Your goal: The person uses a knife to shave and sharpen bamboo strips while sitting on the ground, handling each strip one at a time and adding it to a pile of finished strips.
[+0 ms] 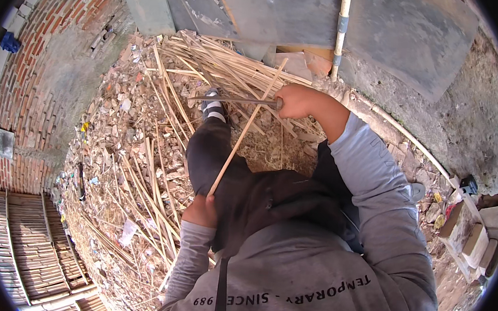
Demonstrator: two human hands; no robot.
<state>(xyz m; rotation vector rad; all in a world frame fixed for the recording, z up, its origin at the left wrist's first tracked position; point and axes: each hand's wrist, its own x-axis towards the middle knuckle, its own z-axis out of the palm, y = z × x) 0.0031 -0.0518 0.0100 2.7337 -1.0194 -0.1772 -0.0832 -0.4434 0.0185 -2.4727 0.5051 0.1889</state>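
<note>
My left hand is closed around the lower end of a thin pale bamboo strip, beside my left thigh. The strip slants up and to the right, across my lap. In my closed right hand is the handle of a long narrow-bladed knife, its blade pointing left. Near its upper end, the strip crosses the blade close to the handle; whether the edge bites into it I cannot tell. Beyond the blade lies a pile of similar strips on the ground.
More loose strips lie to my left on rubble-strewn ground. Grey panels and an upright white pipe stand ahead. A brick wall and a bamboo slat panel are on the left. My shoe is near the blade tip.
</note>
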